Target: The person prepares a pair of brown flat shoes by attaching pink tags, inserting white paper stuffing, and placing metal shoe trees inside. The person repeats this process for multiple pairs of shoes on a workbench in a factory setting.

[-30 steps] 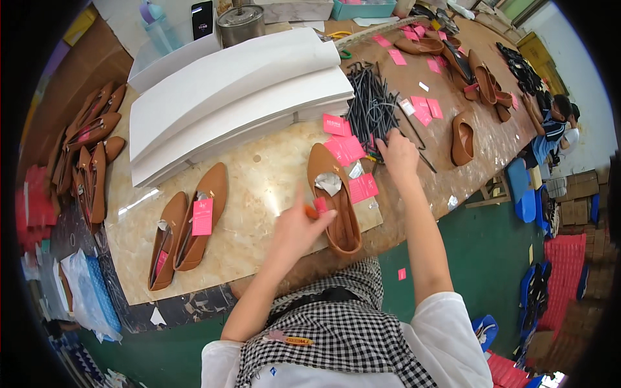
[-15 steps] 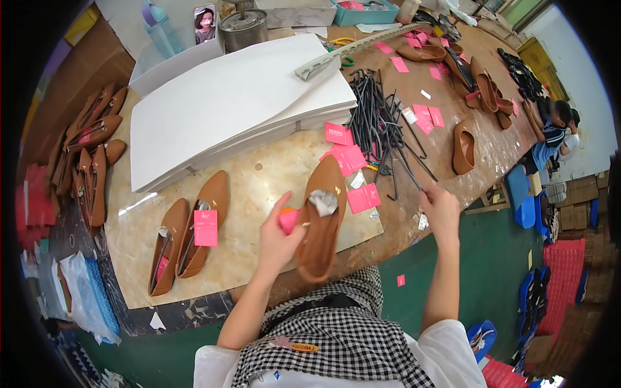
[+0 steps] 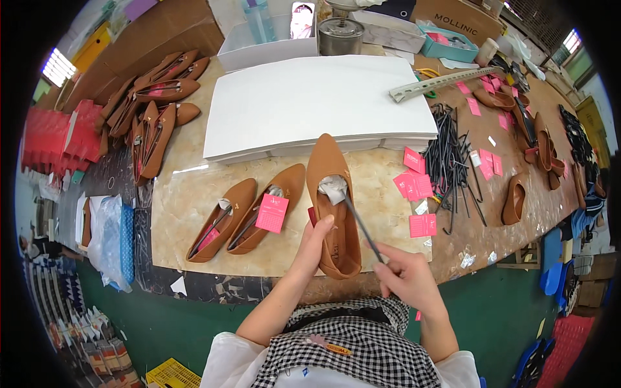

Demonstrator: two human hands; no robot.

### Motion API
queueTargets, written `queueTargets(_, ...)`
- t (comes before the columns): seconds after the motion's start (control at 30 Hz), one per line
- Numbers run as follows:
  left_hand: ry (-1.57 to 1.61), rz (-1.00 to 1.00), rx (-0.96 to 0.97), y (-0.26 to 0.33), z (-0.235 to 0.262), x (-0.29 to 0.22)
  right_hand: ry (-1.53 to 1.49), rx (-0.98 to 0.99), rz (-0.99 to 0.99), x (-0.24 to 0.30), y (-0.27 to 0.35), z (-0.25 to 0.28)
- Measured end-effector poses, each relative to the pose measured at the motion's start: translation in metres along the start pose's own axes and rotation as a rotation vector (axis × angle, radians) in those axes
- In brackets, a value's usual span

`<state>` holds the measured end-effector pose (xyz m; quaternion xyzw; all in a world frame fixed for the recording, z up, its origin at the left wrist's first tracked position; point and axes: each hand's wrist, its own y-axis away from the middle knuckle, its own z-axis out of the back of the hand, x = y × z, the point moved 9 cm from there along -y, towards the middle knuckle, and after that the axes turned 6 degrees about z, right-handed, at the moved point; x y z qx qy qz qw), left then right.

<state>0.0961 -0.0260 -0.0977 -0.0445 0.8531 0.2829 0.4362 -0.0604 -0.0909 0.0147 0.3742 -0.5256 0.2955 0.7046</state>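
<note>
My left hand [image 3: 315, 242] grips a brown pointed flat shoe [image 3: 328, 165] by its side, toe pointing away from me. Crumpled pale paper [image 3: 334, 188] is stuffed in its toe. In my right hand [image 3: 407, 278] is a thin dark shoe stick [image 3: 363, 228], its far end inside the shoe at the paper and its near end between my fingers. To the left, two matching shoes lie side by side on the table: the outer shoe [image 3: 222, 220], and the inner shoe [image 3: 284, 181] with a pink tag [image 3: 272, 213] on it. Both have dark sticks inside.
Beyond the shoe lies a white paper stack [image 3: 317, 97]. Right of it are a heap of dark sticks [image 3: 446, 149], pink tags [image 3: 414, 185] and a single brown shoe [image 3: 514, 200]. More brown shoes [image 3: 155, 129] are piled at the left. A metal ruler [image 3: 446, 83] rests at the back.
My right hand has brought a stick from the heap to the shoe, its tip now inside. The shoe in my left hand is turned more upright, and the view has shifted left.
</note>
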Motion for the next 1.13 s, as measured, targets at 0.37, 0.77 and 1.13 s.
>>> queueTargets(0.37, -0.086, -0.285, -0.115, 0.028, -0.006, -0.033, 0.072, -0.050, 0.073, 0.022, -0.025, -0.020)
queueTargets(0.77, -0.059, -0.267, -0.164, 0.023, -0.002, 0.009, 0.661, -0.195, 0.339, 0.018, -0.036, -0.039)
queueTargets(1.13, -1.748, -0.336, -0.473, 0.067, 0.081, -0.107, 0.585, -0.207, 0.127, -0.063, -0.016, 0.047)
